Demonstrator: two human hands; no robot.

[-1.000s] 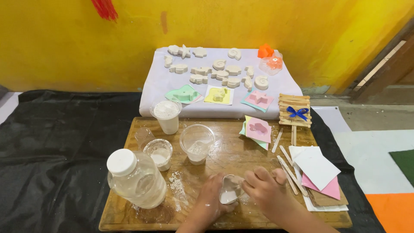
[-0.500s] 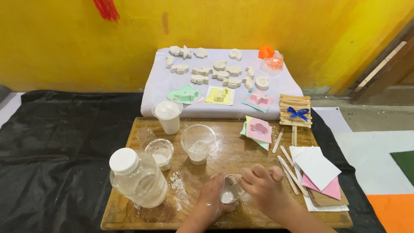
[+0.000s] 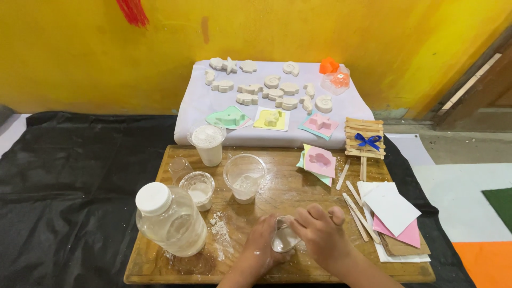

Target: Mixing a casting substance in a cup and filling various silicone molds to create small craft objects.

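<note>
Both my hands meet over a small clear mould (image 3: pixel 282 239) holding white plaster, low on the wooden board (image 3: pixel 154 266). My left hand (image 3: pixel 258 250) grips it from the left side and my right hand (image 3: pixel 320 232) pinches its right rim with the fingers curled over it. Spilled white powder (image 3: pixel 218 229) lies just left of my left hand. A clear cup (image 3: pixel 245 177) with white residue stands beyond the mould.
A plastic jar with a white lid (image 3: pixel 169 218) stands front left. A small cup (image 3: pixel 197 189) and a cup of powder (image 3: pixel 207 143) sit behind it. Wooden sticks (image 3: pixel 354 205) and paper sheets (image 3: pixel 392 213) lie right. Plaster shapes (image 3: pixel 274 88) rest on a white cloth.
My hands and the mould stay in about the same place; the fingers have shifted only slightly around the mould. Nothing else has moved.
</note>
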